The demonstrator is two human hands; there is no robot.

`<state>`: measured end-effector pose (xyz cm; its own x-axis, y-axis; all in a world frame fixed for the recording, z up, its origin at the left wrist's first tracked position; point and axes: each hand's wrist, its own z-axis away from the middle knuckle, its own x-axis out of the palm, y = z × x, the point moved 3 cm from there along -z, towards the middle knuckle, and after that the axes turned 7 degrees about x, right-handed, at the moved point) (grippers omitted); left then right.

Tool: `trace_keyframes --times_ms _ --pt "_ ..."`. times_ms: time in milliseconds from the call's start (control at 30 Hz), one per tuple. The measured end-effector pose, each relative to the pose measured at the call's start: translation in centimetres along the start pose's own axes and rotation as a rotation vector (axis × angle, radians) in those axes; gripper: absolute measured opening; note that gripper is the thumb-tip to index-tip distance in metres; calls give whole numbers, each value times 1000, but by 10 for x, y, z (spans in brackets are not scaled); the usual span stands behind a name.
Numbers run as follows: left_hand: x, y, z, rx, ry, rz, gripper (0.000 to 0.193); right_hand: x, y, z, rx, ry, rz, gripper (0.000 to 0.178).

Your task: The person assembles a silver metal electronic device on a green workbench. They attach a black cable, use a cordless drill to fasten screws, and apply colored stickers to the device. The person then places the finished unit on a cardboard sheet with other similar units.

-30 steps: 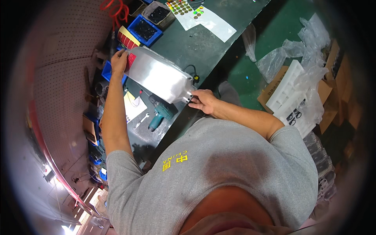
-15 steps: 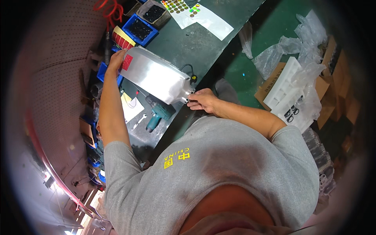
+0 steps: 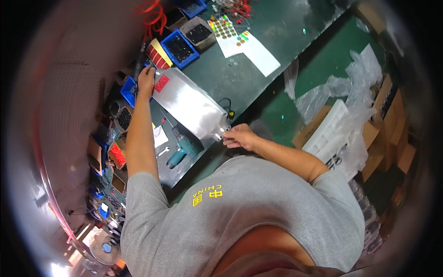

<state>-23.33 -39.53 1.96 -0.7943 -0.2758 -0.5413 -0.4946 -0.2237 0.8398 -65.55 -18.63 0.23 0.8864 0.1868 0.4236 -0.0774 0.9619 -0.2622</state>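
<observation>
The left arm reached forward almost straight, its hand at the far end of the silver metal casing, fingers bent over the corner by its red label. The right arm bent out at the elbow, and its hand met the casing's near end — thumb and forefinger closed on the small end tabs, the other fingers loosely curled. The casing slanted over the bench, its near end by the edge; whether it rested there could not be told.

A teal drill lay close on the casing's near-left side, with a wrench past it. A black cable curved beside the casing's right side. Beyond its far end stood a blue bin of dark parts. Well right of the casing, clear plastic and cartons covered part of the green floor.
</observation>
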Motion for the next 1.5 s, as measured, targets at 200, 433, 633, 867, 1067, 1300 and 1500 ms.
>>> trace_keyframes --times_ms 200,433,633,867,1067,1300,1500 --pt "-7 31 141 283 350 -187 41 -8 -12 8 36 23 154 29" --pt "30 -47 358 -121 -107 -612 83 -63 -50 7 -261 216 335 16" --pt "35 -52 374 -150 -159 -701 90 -95 -132 -30 -633 424 583 13" --pt "24 -87 367 -279 -250 -857 88 -87 -230 -88 -967 705 1170 28" --pt "28 -62 374 -413 -298 -914 86 -76 -264 -126 -877 646 1442 18" --pt "29 12 393 -576 -97 -834 74 -95 -270 -146 -940 550 1515 13" --pt "38 67 413 -527 550 -438 42 -96 -285 -151 -901 421 1574 16"
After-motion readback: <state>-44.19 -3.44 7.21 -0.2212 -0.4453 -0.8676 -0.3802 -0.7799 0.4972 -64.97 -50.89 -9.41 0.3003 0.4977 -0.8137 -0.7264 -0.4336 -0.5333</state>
